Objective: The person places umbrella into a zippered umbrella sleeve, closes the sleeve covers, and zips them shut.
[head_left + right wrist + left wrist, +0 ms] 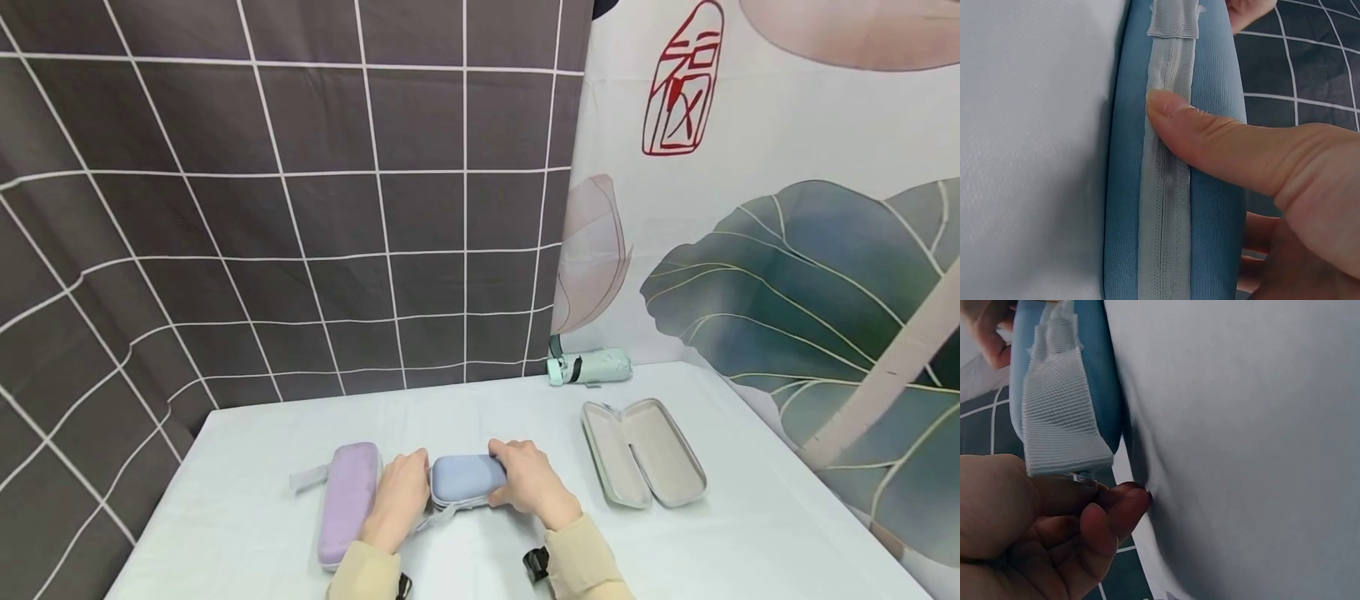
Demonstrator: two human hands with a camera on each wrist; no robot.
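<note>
A blue zippered case (467, 477) lies on the table between both hands. My right hand (534, 483) grips its right end, the thumb (1175, 119) pressed on the grey zipper (1163, 237) along the side and the other fingers round the far side. At the left end, my left hand (402, 496) pinches the small zipper pull (1084, 477) between thumb and curled fingers; the pull is mostly hidden by the fingertips. A pale grey strap (1060, 412) hangs over the zipper at that end. The zipper looks closed along the stretch near my right thumb.
Left of my left hand lies a purple case (350, 504) with a pale strap tab. To the right, a light grey case (645, 454) lies spread open. A mint green folded umbrella (591, 367) is at the back edge of the white table (247, 467), before the hanging cloths.
</note>
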